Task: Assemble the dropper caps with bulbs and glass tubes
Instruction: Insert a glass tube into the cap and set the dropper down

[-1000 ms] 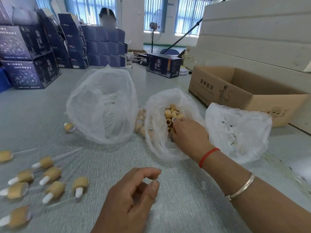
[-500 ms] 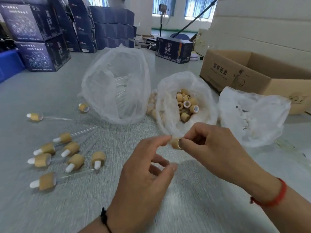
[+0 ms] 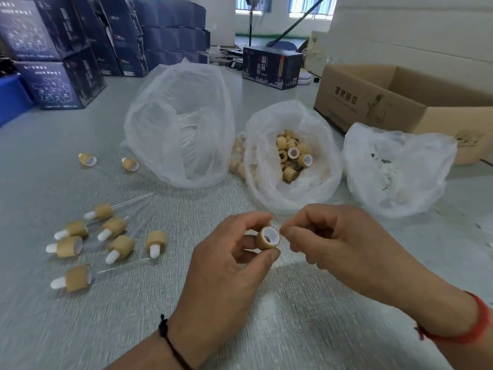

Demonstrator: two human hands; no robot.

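Half a second back the right hand was passing the cap across; now the cap (image 3: pixel 267 238) sits pinched between the thumb and fingers of the left hand (image 3: pixel 226 265), its white-lined mouth turned up toward the person, probably so the bore can be seen when a bulb goes in. Just beside it, the right hand (image 3: pixel 338 243) has its fingers curled in; it no longer grips the cap, and whether it holds anything small I cannot tell.

Beyond the left hand stands the biggest bag (image 3: pixel 181 124), clear plastic with faint glass tubes inside, mouth open for reaching. Straight ahead of both hands is the bag of caps (image 3: pixel 293 156), rolled wide open. Beyond the right hand lies the bag of white bulbs (image 3: pixel 397 166), likely the next stop for that hand.

Left of the left hand, finished droppers (image 3: pixel 77 277) lie in a loose cluster on the table (image 3: pixel 306 329), kept apart from the raw parts.
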